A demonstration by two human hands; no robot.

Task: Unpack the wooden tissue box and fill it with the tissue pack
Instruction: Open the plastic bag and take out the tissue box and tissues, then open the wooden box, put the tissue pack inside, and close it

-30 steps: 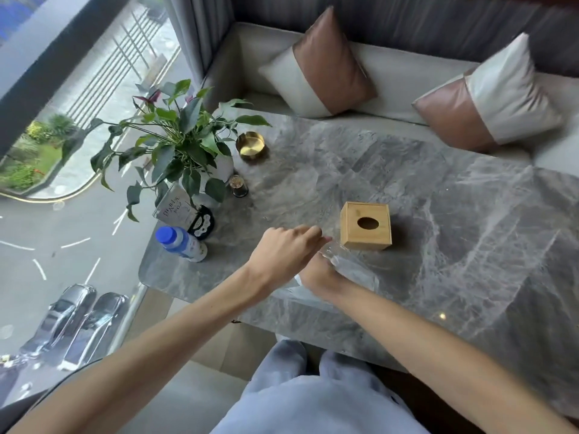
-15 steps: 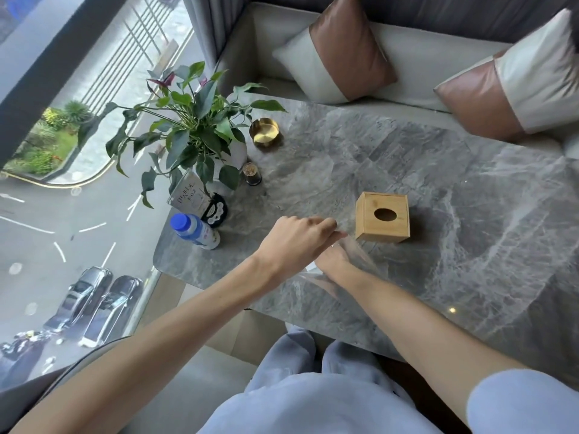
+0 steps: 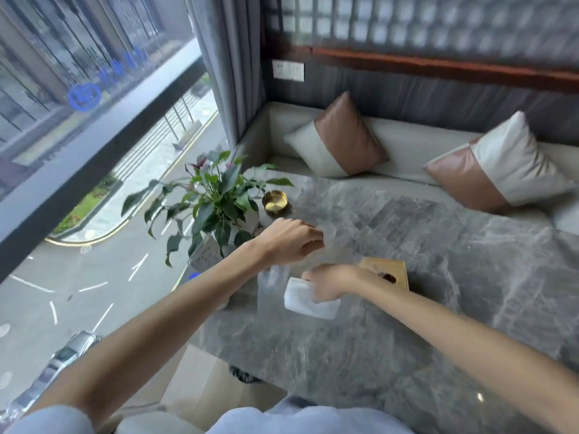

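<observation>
Half a second ago both hands worked close together at a clear wrapper beside the wooden tissue box [image 3: 387, 272]; now they have drawn apart. The right hand [image 3: 329, 281] has come away holding the tissue pack [image 3: 308, 299], a white block, its fingers [image 3: 326, 297] closed over the pack's top, low over the table [image 3: 454, 245] near its window-side edge and just beside the box. The left hand [image 3: 289, 242] has lifted toward the plant [image 3: 216, 202], fingers curled shut on what looks like the clear wrapper [image 3: 272, 277], which trails down as a faint, blurred sheet; the exact pinch is too blurred to make out.

The box sits upright on the table, its oval opening facing up and partly hidden by the right wrist. It appears bare of packaging.

By my reading, this means the tissue pack is freed from its plastic, so the unpacking part is about done. What remains is discarding the wrapper and getting the tissues into the box, probably through its underside, which cannot be seen here.
</observation>
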